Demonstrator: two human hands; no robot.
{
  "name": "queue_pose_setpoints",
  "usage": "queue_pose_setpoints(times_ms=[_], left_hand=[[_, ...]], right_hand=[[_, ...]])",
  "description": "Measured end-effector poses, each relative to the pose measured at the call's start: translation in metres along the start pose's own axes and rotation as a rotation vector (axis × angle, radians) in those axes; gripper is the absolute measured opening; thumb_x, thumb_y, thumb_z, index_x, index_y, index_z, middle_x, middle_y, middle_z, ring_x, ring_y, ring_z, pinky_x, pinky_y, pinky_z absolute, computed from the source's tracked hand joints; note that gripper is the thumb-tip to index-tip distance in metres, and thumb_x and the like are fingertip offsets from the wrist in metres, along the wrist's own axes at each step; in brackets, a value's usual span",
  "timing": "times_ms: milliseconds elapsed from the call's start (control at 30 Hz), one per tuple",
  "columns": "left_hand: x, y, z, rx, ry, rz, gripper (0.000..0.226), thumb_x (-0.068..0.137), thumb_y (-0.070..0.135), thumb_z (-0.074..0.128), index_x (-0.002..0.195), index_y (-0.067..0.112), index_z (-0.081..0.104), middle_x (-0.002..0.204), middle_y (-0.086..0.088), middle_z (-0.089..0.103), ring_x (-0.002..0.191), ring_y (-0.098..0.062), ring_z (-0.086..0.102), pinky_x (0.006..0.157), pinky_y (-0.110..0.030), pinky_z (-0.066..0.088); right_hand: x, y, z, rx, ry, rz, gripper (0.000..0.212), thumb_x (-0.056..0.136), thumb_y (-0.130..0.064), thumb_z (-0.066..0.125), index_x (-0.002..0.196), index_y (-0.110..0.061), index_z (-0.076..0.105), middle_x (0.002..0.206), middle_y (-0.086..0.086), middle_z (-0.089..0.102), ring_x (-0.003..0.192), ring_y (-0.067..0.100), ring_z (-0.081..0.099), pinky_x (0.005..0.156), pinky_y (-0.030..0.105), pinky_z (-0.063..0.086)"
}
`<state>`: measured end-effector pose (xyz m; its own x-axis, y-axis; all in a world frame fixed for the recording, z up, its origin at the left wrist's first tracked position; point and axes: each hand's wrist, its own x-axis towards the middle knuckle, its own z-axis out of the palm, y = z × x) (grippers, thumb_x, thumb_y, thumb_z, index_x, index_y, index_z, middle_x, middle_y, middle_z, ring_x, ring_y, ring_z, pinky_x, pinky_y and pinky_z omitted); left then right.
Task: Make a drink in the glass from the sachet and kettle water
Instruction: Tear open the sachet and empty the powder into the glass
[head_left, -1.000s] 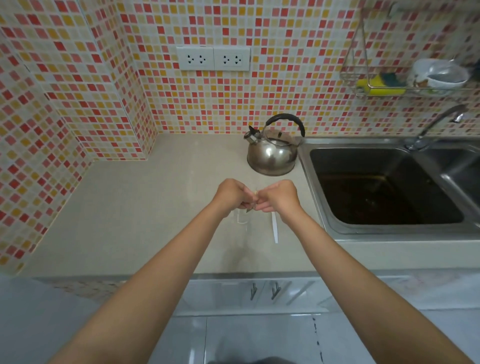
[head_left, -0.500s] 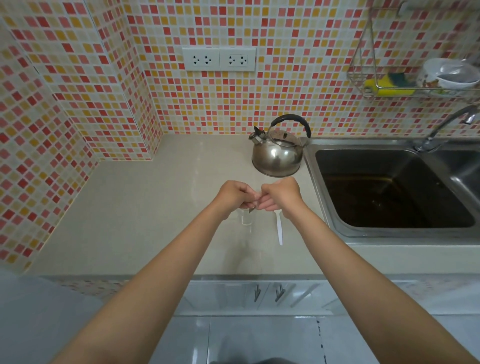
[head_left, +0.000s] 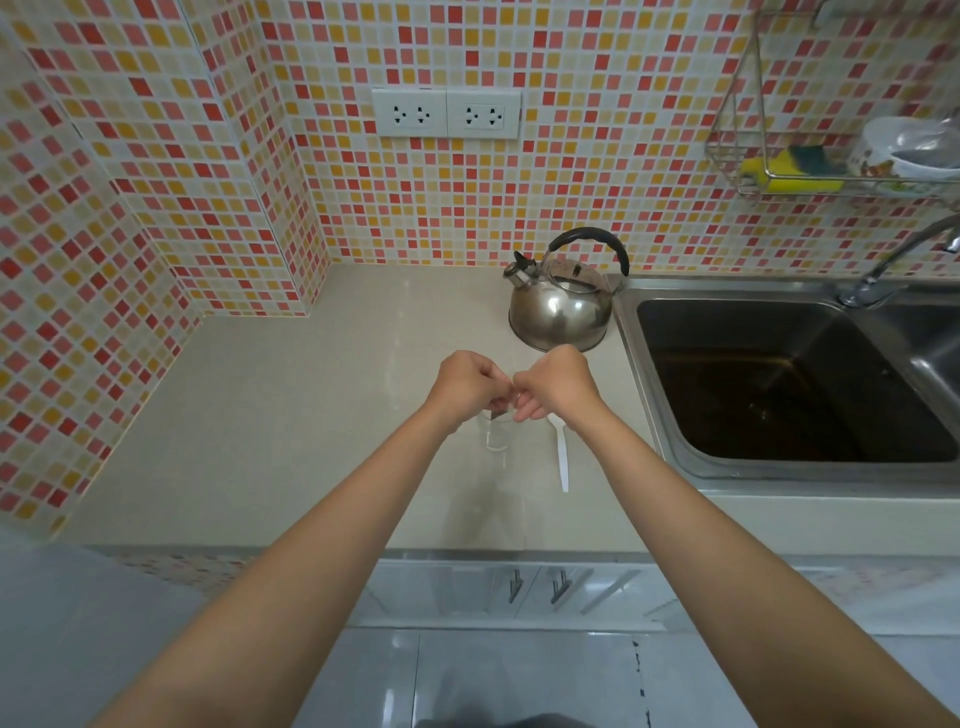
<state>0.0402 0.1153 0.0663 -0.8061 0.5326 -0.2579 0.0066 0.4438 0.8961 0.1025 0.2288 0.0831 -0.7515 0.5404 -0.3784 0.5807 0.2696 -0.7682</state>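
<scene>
sachet mostly hidden between the fists, only a dark corner shows; glass clear, hard to make out, upright on tabletop under the hands. left hand and right hand knuckle to knuckle above the glass, arms extended, both grips pinched closed on the sachet. white spoon just right of glass, kettle behind

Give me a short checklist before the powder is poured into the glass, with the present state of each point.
1. Glass upright below the hands: ok.
2. Left hand and right hand both pinch the sachet: ok.
3. Sachet torn open: cannot tell, mostly hidden.
4. Spoon on the counter right of the glass: ok.
5. Kettle upright behind the hands, untouched: ok.
6. Water in kettle: cannot tell.
</scene>
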Motion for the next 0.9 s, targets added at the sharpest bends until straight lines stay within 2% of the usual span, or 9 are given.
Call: queue_pose_setpoints(times_ms=[167, 300, 367, 433, 500, 567, 667, 767, 900], left_hand=[[-0.003, 0.0, 0.008, 0.035, 0.101, 0.058, 0.008, 0.073, -0.003, 0.062, 0.069, -0.006, 0.068, 0.07, -0.024, 0.069, 0.059, -0.026, 0.062, 0.073, -0.043, 0.058], [-0.001, 0.001, 0.005, 0.167, 0.187, 0.106, 0.007, 0.074, 0.004, 0.065, 0.067, 0.002, 0.066, 0.065, -0.007, 0.068, 0.068, -0.031, 0.067, 0.064, -0.036, 0.055], [-0.002, 0.002, 0.003, 0.36, 0.232, 0.179, 0.005, 0.075, 0.015, 0.068, 0.071, 0.012, 0.068, 0.062, 0.006, 0.061, 0.067, -0.025, 0.063, 0.056, -0.028, 0.047], [-0.001, 0.0, 0.001, 0.485, 0.22, 0.282, 0.02, 0.078, 0.024, 0.07, 0.097, 0.018, 0.073, 0.078, 0.006, 0.065, 0.078, -0.019, 0.062, 0.065, -0.027, 0.048], [0.001, -0.005, -0.003, 0.543, 0.129, 0.416, 0.038, 0.085, 0.023, 0.067, 0.123, 0.02, 0.066, 0.108, 0.003, 0.068, 0.1, -0.017, 0.059, 0.084, -0.028, 0.047], [0.0, -0.009, -0.007, 0.518, 0.06, 0.503, 0.034, 0.089, 0.02, 0.062, 0.123, 0.022, 0.067, 0.12, 0.005, 0.067, 0.111, -0.016, 0.055, 0.093, -0.025, 0.042], [-0.002, -0.017, -0.009, 0.426, 0.037, 0.511, 0.035, 0.086, 0.027, 0.065, 0.121, 0.024, 0.068, 0.12, 0.008, 0.068, 0.112, -0.01, 0.054, 0.096, -0.026, 0.044], [-0.005, -0.021, -0.008, 0.401, 0.025, 0.507, 0.058, 0.072, 0.038, 0.08, 0.126, 0.023, 0.064, 0.123, 0.007, 0.066, 0.114, -0.009, 0.054, 0.097, -0.023, 0.041], [-0.006, -0.022, -0.003, 0.392, 0.092, 0.527, 0.058, 0.074, 0.027, 0.081, 0.129, 0.018, 0.062, 0.123, 0.001, 0.066, 0.114, -0.015, 0.057, 0.098, -0.027, 0.044]], right_hand=[[0.008, -0.005, 0.002, -0.144, -0.003, -0.003, 0.02, 0.078, -0.006, 0.054, 0.062, 0.002, 0.064, 0.054, 0.013, 0.067, 0.047, 0.02, 0.068, 0.057, 0.028, 0.056], [0.013, -0.005, -0.006, -0.203, -0.024, 0.056, 0.028, 0.085, -0.017, 0.056, 0.064, -0.001, 0.063, 0.042, 0.006, 0.064, 0.042, 0.014, 0.064, 0.057, 0.025, 0.055], [0.015, -0.005, -0.006, -0.242, -0.009, 0.019, 0.029, 0.083, -0.02, 0.058, 0.061, -0.002, 0.064, 0.045, 0.007, 0.066, 0.048, 0.018, 0.068, 0.062, 0.028, 0.058], [0.016, -0.006, -0.006, -0.273, 0.009, -0.015, 0.027, 0.08, -0.018, 0.059, 0.06, -0.002, 0.065, 0.048, 0.008, 0.068, 0.054, 0.021, 0.071, 0.066, 0.031, 0.06], [0.016, -0.007, -0.008, -0.254, 0.0, -0.029, 0.024, 0.08, -0.017, 0.057, 0.063, -0.002, 0.066, 0.052, 0.01, 0.07, 0.056, 0.021, 0.072, 0.069, 0.034, 0.061], [0.016, -0.008, -0.011, -0.232, -0.005, -0.029, 0.025, 0.082, -0.019, 0.057, 0.066, -0.002, 0.066, 0.058, 0.011, 0.072, 0.057, 0.022, 0.072, 0.073, 0.038, 0.061], [0.013, -0.009, -0.012, -0.249, 0.015, -0.051, 0.027, 0.084, -0.021, 0.058, 0.066, -0.003, 0.067, 0.058, 0.008, 0.072, 0.056, 0.021, 0.072, 0.076, 0.04, 0.06], [0.007, -0.011, -0.013, -0.254, 0.05, -0.083, 0.025, 0.083, -0.02, 0.059, 0.066, -0.003, 0.068, 0.058, 0.007, 0.072, 0.054, 0.02, 0.071, 0.076, 0.039, 0.06], [-0.001, -0.013, -0.014, -0.3, 0.075, -0.111, 0.025, 0.082, -0.022, 0.059, 0.071, -0.003, 0.072, 0.069, 0.009, 0.075, 0.062, 0.022, 0.072, 0.073, 0.035, 0.058]])
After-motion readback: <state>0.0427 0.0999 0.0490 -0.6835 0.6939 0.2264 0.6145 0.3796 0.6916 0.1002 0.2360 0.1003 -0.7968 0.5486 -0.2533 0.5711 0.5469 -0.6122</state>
